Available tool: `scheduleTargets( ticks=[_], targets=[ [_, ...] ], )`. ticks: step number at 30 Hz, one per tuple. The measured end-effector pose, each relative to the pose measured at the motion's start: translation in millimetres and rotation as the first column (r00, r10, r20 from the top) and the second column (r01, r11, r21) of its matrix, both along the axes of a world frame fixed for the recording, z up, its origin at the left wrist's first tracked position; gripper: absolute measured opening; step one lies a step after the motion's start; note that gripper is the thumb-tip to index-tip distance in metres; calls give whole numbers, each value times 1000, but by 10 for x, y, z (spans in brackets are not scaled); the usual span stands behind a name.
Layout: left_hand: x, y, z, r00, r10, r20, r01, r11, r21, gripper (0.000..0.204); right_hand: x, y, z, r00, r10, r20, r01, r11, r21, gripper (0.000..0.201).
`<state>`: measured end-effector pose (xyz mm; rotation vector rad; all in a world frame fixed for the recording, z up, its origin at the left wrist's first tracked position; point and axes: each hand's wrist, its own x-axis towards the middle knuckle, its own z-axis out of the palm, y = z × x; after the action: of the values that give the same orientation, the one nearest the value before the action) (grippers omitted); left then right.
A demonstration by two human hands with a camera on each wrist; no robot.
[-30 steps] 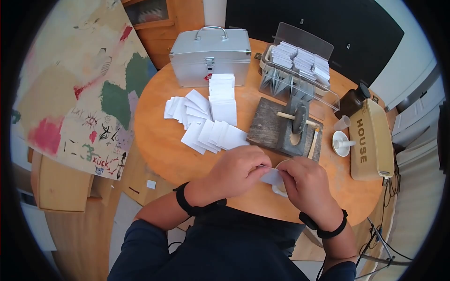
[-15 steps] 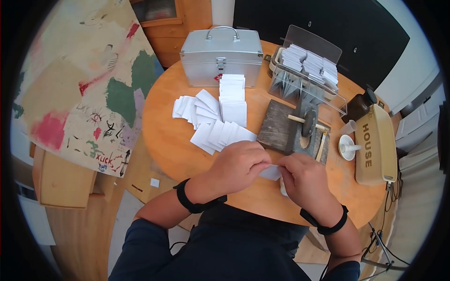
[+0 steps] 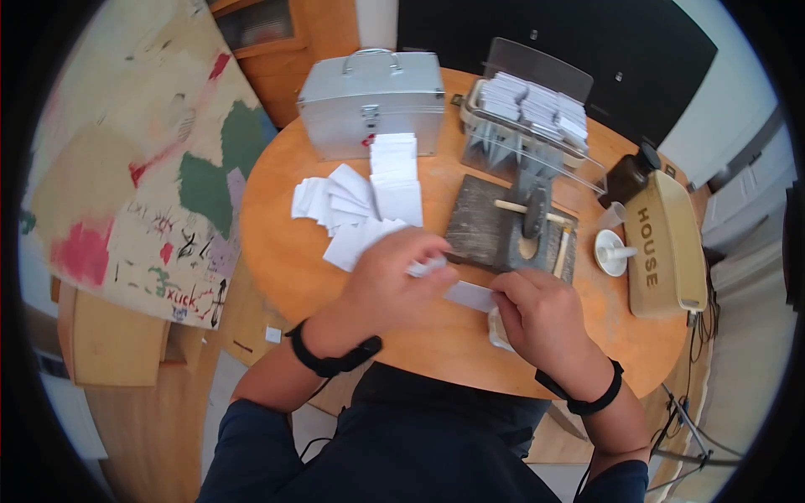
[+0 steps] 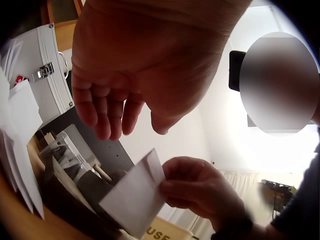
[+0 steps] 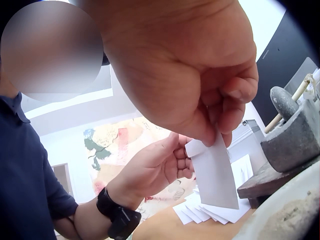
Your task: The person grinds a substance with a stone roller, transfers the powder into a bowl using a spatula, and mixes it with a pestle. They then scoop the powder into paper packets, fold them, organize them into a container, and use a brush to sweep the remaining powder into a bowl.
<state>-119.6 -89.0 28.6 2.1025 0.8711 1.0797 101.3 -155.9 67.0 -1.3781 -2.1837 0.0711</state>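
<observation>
My right hand [image 3: 541, 318] pinches a small white paper envelope [image 5: 215, 172] by one end, between thumb and fingers. The folded flap shows near the pinched edge in the left wrist view. To the left of it, my left hand [image 4: 140, 70] is held with loosely bent fingers and nothing in its grasp. Partly hidden under the right hand is a white bowl [image 5: 287, 215] with pale powder in it. Beyond the left hand lie fanned-out white envelopes [image 3: 340, 201] and a neater stack of envelopes [image 3: 397, 197].
A dark stone grinder [image 3: 528, 239] with a wheel stands on a board behind the hands, a brush [image 3: 562, 251] beside it. Further back are a silver case [image 3: 373, 105] and a clear box [image 3: 537, 117] of packets. At right stand a white dish [image 3: 605, 261], brown bottle [image 3: 629, 176] and beige box [image 3: 662, 243].
Both hands pinched the envelope before. My left hand has let go and moved left, away from it, while the right hand still holds it. The head view has shifted slightly.
</observation>
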Motion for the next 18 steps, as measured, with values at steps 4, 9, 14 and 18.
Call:
scheduleTargets(
  ticks=[4, 9, 14, 18],
  targets=[
    [-152, 175, 26, 997, 78, 26, -76, 996, -52, 19, 114, 9, 153, 998, -31, -54, 34, 998, 52, 8],
    [-190, 116, -18, 991, 55, -119, -64, 995, -74, 17, 481, 130, 372, 942, -251, -223, 267, 962, 47, 7],
    [-168, 132, -109, 994, 90, -64, -96, 991, -92, 16, 1335, 725, 478, 767, -555, -323, 565, 822, -71, 17],
    [-166, 123, -79, 989, 120, -88, -126, 990, -66, 16, 1963, 1329, 308, 655, -718, -233, 703, 693, -159, 21]
  ],
)
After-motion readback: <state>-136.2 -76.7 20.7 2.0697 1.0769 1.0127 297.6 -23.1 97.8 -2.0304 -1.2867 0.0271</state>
